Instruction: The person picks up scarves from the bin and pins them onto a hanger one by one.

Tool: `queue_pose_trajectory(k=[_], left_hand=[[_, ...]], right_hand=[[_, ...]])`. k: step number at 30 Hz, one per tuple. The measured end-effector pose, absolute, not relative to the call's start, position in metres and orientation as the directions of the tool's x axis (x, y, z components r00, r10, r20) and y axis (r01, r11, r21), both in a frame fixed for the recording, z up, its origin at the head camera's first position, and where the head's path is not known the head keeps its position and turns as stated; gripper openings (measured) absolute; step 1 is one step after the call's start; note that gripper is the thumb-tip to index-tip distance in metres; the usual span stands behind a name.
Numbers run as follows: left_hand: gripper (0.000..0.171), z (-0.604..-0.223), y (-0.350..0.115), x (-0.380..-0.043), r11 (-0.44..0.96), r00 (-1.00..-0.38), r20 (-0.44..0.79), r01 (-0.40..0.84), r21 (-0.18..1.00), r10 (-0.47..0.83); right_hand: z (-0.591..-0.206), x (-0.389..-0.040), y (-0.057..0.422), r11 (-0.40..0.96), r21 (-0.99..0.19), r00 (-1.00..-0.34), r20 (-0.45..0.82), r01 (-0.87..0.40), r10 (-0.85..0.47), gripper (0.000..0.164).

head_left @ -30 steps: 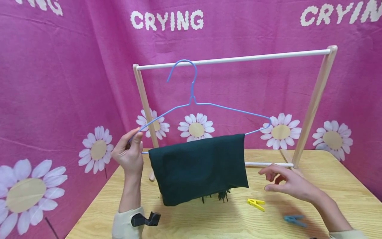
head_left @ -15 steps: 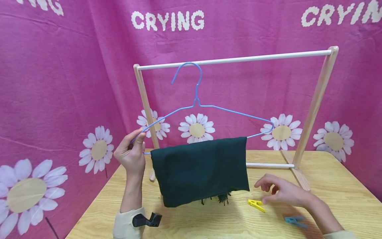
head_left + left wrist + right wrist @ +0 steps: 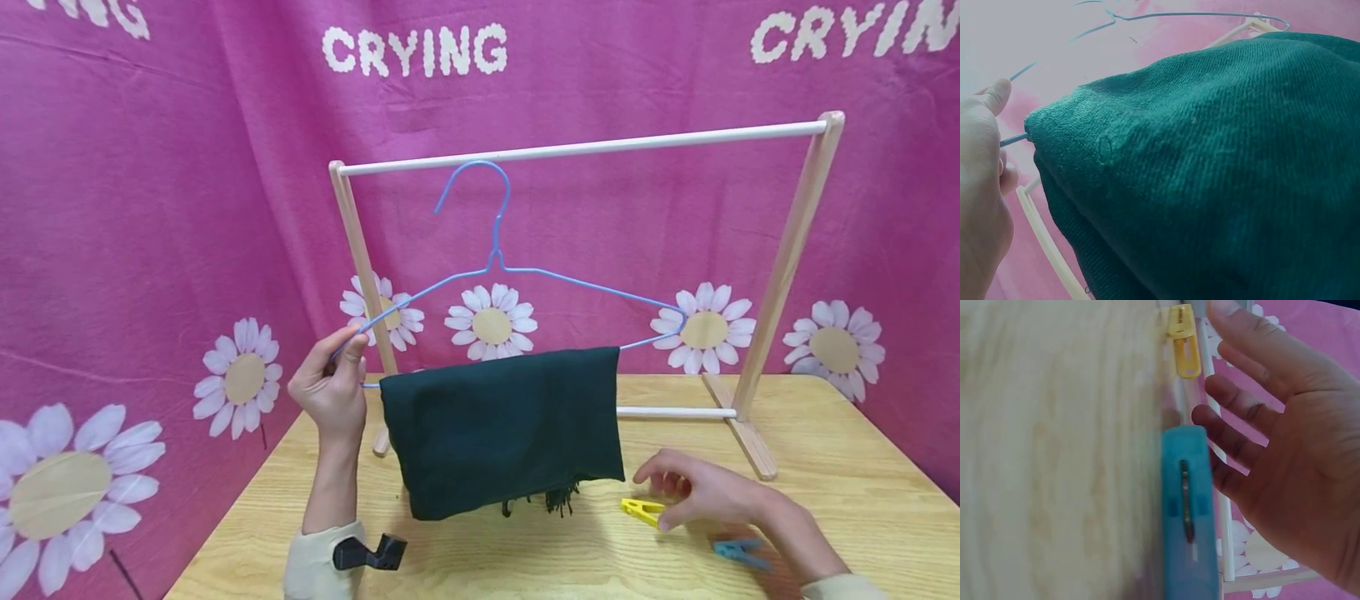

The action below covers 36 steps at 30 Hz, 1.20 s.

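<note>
A dark green, fringed cloth [image 3: 502, 433] drapes over a blue hanger [image 3: 496, 237] mid-frame; a yellow clothespin [image 3: 640, 511] lies lower right.

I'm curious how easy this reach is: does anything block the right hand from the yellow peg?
Nothing visible stands between the right hand and the yellow peg; the blue peg lies outside that gap.

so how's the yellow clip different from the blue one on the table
Color: the yellow clip is bright yellow, while the blue clip is a muted teal-blue.
Place: the yellow clip lies nearer the dark green cloth; the blue clip sits further right and closer to the person.
Hand: the yellow clip is by the right hand's thumb, the blue clip nearer the wrist.
Shared: both lie on the table, clipped to nothing.
</note>
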<state>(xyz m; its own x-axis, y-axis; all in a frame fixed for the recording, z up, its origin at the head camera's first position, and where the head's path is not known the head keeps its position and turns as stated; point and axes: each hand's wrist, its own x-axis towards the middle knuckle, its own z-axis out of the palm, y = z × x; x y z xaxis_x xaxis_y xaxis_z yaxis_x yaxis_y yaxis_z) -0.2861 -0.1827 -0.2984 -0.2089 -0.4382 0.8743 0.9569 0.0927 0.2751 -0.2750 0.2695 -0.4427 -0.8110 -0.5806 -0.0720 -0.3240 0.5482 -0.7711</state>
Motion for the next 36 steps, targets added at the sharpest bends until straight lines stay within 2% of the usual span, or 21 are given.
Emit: queue_pose_trajectory(k=[4,8,13,21,30,32,36], left_hand=[[0.026,-0.300,-0.181,-0.288,0.102,-0.204,0.877,0.956,0.273,-0.436],[0.024,-0.301,-0.179,-0.291,0.100,-0.205,0.876,0.957,0.274,-0.437],[0.022,-0.302,-0.177,-0.290,0.122,-0.208,0.875,0.950,0.287,-0.438],[0.023,-0.303,-0.173,-0.290,0.110,-0.223,0.872,0.949,0.297,-0.436],[0.029,-0.304,-0.172,-0.290,0.161,-0.206,0.875,0.940,0.302,-0.437],[0.029,-0.304,-0.171,-0.289,0.161,-0.210,0.874,0.938,0.306,-0.438],[0.029,-0.305,-0.171,-0.289,0.160,-0.214,0.873,0.937,0.310,-0.437]], right_hand=[[-0.446,-0.276,0.269,0.531,-0.776,-0.792,-0.069,-0.340,-0.607,0.049],[-0.447,-0.277,0.269,0.504,-0.771,-0.768,-0.030,-0.390,-0.639,0.038],[-0.447,-0.278,0.270,0.533,-0.731,-0.770,-0.016,-0.426,-0.638,0.028],[-0.441,-0.277,0.274,0.555,-0.699,-0.794,0.032,-0.452,-0.606,0.028],[-0.428,-0.275,0.279,0.564,-0.693,-0.823,0.077,-0.450,-0.562,0.031],[-0.424,-0.274,0.280,0.548,-0.691,-0.822,0.119,-0.471,-0.557,0.033],[-0.419,-0.273,0.281,0.486,-0.641,-0.780,0.310,-0.594,-0.543,0.033]])
